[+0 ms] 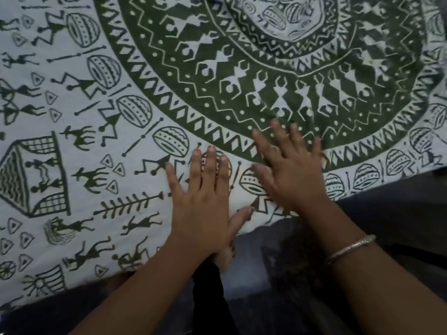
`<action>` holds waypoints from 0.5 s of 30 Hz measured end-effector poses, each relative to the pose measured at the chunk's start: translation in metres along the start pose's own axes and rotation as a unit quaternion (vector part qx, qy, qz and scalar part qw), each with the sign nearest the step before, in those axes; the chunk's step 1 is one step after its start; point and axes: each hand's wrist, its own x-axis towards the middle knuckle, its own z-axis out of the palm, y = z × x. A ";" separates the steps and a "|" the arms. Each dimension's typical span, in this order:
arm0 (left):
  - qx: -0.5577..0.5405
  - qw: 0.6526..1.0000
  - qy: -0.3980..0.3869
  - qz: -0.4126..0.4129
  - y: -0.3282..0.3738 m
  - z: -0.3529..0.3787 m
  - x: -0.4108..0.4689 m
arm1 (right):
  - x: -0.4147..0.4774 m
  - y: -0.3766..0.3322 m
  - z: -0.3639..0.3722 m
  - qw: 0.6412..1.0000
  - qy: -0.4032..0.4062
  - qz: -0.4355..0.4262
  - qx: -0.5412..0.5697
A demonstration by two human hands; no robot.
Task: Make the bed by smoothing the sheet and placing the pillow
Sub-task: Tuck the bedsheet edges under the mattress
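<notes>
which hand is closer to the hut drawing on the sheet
Left. The left hand lies flat on the sheet, to the right of the hut drawing. The right hand is farther right, its fingers on the green ring.

Sheet [72, 146] is cut off by the frame edges from 8 through 12 to 3 o'clock, and its print is smeared at 1 to 2 o'clock. Right hand [290, 175] is blurred, with indistinct fingertip outlines. Left forearm [135, 298] and right forearm [387, 293] are cut off at 6 and 5 o'clock. Foot [226, 258] is mostly hidden under the wrist of the left hand [200, 204]. Dark area [399, 213] at 4 o'clock is unreadable.
</notes>
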 end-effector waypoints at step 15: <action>-0.025 0.995 0.003 0.096 0.117 -0.002 0.092 | -0.001 0.128 -0.003 0.999 0.010 -0.052 0.010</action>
